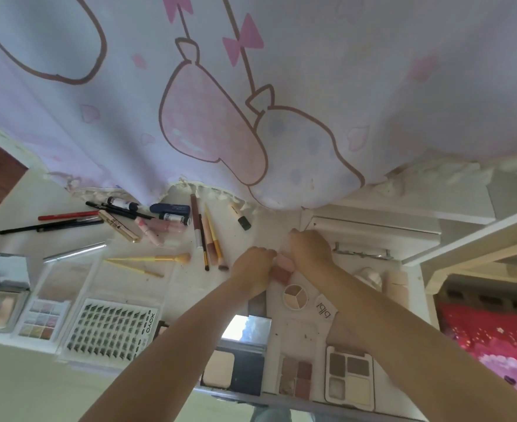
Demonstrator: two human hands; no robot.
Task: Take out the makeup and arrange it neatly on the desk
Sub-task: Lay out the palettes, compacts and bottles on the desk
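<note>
Both my hands meet over the white desk (172, 278) near its middle. My left hand (252, 268) and my right hand (310, 246) together hold a small pink block-shaped makeup item (283, 268) just above the desk. Below them lie a round three-shade compact (295, 296) and its lid (324, 310). Along the front edge sit open palettes: a powder compact with mirror (236, 368), a four-pan blush palette (295, 376) and a brown-shade palette (350, 374).
Pencils, mascaras and lip glosses (147, 219) lie scattered at the back, brushes (211, 239) beside them. A lash tray (111, 328), an eyeshadow palette (42, 319) and a mirrored compact (3, 296) sit left. A printed curtain (220, 102) hangs behind; an open drawer (364, 254) stands right.
</note>
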